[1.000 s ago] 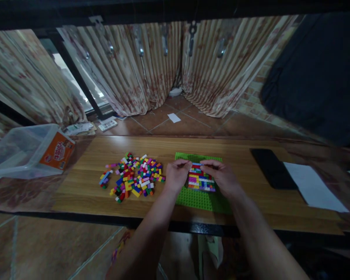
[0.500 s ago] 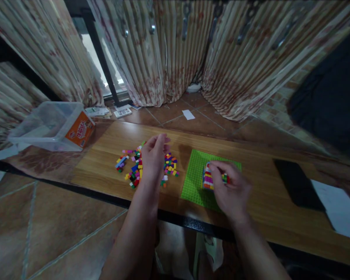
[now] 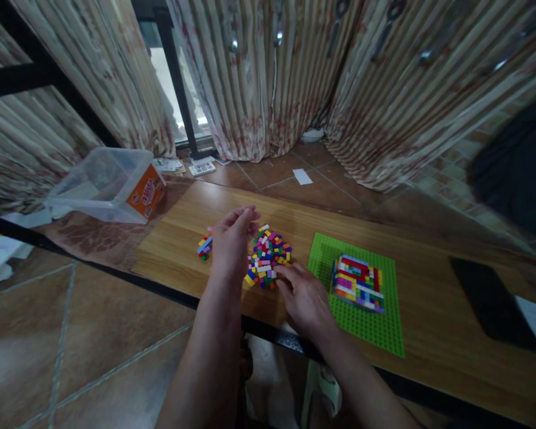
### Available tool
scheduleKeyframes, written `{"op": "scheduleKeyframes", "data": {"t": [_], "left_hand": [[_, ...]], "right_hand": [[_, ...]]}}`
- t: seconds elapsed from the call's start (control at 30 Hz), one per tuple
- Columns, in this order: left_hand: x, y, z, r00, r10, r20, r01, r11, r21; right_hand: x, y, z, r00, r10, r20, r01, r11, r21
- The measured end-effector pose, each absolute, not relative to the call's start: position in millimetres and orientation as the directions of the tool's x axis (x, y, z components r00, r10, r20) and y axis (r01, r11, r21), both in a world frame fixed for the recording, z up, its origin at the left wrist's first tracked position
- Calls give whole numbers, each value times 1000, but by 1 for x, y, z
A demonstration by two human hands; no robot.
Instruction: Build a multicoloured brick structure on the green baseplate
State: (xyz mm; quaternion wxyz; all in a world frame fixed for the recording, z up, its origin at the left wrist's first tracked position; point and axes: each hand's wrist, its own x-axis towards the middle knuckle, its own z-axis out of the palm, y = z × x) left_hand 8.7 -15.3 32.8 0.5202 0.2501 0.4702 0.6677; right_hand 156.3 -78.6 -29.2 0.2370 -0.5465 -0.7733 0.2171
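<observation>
- My left hand (image 3: 230,241) and right hand (image 3: 304,296) are bare: no gloves, rings or watch.
- My forearms are uncovered, no sleeves showing up to the frame's lower edge.

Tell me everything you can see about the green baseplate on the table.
The green baseplate is a flat, studded, bright green plastic square lying on the wooden table, near its front edge. A low block of multicoloured bricks stands on its middle. Neither hand touches it; the right hand rests just left of it.
</observation>
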Motion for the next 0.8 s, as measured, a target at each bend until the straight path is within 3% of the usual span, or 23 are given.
{"op": "scheduleKeyframes", "data": {"t": [0.23,0.33,0.43,0.57,0.67,0.8], "left_hand": [[10,-17,36,-285,942,-176,-437,36,899],[9,-16,35,-279,943,-180,-424,47,904],[10,-15,33,-272,944,-189,-400,68,914],[18,-14,31,-232,955,-183,-354,92,931],[32,-15,26,-171,969,-176,-292,121,949],[60,-21,13,-41,994,-106,-99,102,990]], "right_hand": [[140,-71,-26,-237,971,44,818,224,-530],[142,-70,-27,-217,974,70,792,217,-570],[149,-70,-25,-171,976,132,674,214,-707],[170,-67,-15,-22,986,166,373,162,-914],[197,-63,-4,141,975,173,234,137,-963],[248,-58,6,397,908,132,203,53,-978]]}}
